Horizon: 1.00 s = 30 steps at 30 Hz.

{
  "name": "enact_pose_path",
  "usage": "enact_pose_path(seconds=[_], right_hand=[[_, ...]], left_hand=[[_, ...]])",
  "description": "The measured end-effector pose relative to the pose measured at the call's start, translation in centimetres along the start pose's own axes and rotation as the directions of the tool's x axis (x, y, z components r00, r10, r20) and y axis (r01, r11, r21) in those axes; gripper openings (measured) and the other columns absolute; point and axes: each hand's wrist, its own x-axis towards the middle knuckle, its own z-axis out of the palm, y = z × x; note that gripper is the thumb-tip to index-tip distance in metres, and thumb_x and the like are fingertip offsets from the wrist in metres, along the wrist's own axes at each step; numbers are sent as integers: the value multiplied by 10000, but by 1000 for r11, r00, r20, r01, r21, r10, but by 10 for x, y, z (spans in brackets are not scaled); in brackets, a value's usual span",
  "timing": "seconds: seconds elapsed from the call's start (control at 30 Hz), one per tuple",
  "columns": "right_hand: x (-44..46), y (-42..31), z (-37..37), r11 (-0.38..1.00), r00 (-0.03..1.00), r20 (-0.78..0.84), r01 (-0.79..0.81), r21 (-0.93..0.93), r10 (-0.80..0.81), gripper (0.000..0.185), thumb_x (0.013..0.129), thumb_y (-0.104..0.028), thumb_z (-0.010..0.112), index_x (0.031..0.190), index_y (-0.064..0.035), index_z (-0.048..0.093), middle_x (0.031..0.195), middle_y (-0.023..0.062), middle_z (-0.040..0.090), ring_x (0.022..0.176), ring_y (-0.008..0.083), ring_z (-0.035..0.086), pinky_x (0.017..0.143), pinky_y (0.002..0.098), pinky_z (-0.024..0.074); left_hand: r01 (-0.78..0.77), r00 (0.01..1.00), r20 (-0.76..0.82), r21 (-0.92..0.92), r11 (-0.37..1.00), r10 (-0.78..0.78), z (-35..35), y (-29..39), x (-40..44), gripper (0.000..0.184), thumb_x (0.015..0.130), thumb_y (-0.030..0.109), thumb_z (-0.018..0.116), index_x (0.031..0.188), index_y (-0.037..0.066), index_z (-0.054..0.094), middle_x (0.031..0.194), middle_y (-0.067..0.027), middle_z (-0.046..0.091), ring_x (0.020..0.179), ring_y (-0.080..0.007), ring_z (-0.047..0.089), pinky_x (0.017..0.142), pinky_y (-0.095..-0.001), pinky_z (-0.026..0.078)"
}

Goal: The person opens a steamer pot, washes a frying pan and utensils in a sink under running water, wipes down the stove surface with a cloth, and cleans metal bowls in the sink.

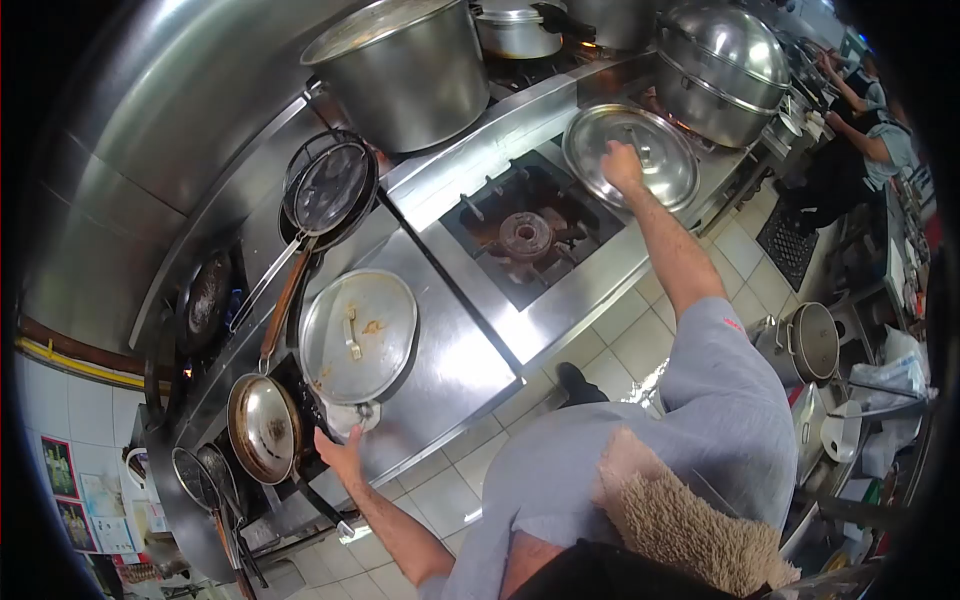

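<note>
My right hand [622,167] is closed at the handle of a large round metal pot lid [672,178], which lies near the far right burner. My left hand [341,455] is held low at the left with thumb and fingers apart. Just above it is a crumpled white cloth [345,416] at the edge of a second, stained pot lid [358,325]; whether the fingertips touch the cloth I cannot tell. A frying pan with a metal cover [264,428] stands close to the left of that hand.
An unlit burner [525,235] lies between the two lids. A big stockpot [405,75] and a domed steamer pot [725,70] stand at the back. Long-handled strainers [335,180] rest over a pan. Another person [870,140] works at far right.
</note>
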Motion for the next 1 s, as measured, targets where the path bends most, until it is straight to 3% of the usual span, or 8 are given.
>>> enact_pose_path(seconds=[0.1, 0.17, 0.33, 0.4, 0.5, 0.6, 0.8, 1.0], right_hand=[[46, 34, -4, 980, 991, 8, -129, -151, 132, 415, 741, -189, 524, 1141, -80, 514, 1131, 245, 475, 1035, 404, 478, 901, 440, 388], [83, 77, 18, 946, 989, -29, -148, -288, 146, 458, 737, -189, 534, 1179, -87, 471, 1179, 234, 433, 1055, 394, 458, 942, 435, 346], [157, 162, 61, 967, 992, 5, -124, -222, 128, 349, 715, -189, 511, 1009, -5, 553, 1025, 220, 578, 977, 391, 545, 828, 463, 436], [178, 189, 73, 961, 982, 126, 168, -220, -143, 319, 696, -199, 524, 922, 19, 580, 941, 242, 591, 924, 375, 563, 789, 432, 449], [240, 291, 146, 970, 984, 80, 141, 197, -160, 339, 685, -147, 555, 986, 9, 576, 671, 88, 570, 589, 166, 527, 545, 342, 425], [200, 228, 90, 879, 949, 297, -230, 417, 108, 354, 675, -25, 496, 1024, 16, 540, 621, 46, 519, 462, 122, 467, 390, 275, 342], [151, 146, 26, 784, 939, 288, -321, 531, 189, 400, 711, 12, 526, 1107, -1, 469, 659, 38, 504, 432, 102, 421, 364, 247, 306], [77, 67, 35, 777, 861, 500, -378, 503, 95, 443, 738, -25, 565, 1170, -52, 471, 717, 35, 507, 453, 99, 435, 380, 240, 336]], left_hand=[[162, 979, 140, -101, 982, -147, 39, -8, 13, 878, 612, 158, 762, 1309, -45, 268, 1306, -207, 357, 1207, -321, 343, 1021, -370, 248], [218, 961, 266, -572, 791, -72, 58, -26, 12, 947, 581, 122, 775, 1331, -46, 221, 1328, -180, 341, 1198, -266, 365, 995, -324, 288], [181, 970, 219, -370, 911, -104, 58, -19, 6, 544, 592, 94, 744, 1060, -44, 504, 961, -129, 589, 873, -220, 551, 779, -336, 436], [278, 952, 141, -40, 960, -270, 53, 4, 7, 402, 603, 183, 724, 898, -44, 570, 829, -179, 596, 740, -267, 562, 678, -362, 452], [332, 939, -108, 25, 943, -327, 53, 7, 4, 352, 611, 226, 698, 724, -77, 558, 823, -230, 575, 728, -346, 544, 636, -416, 420], [336, 798, -329, -453, 826, -505, 49, 20, 6, 250, 601, 117, 659, 696, -89, 553, 651, -166, 600, 596, -178, 512, 600, -328, 426], [236, 488, -632, -569, 788, -602, 21, 33, 20, 270, 685, 94, 613, 885, -43, 494, 833, -129, 559, 728, -203, 524, 672, -333, 439], [-73, 436, -600, -766, 638, -671, -32, 84, 20, 229, 699, 52, 605, 860, -27, 464, 823, -97, 524, 733, -175, 514, 671, -305, 449]])
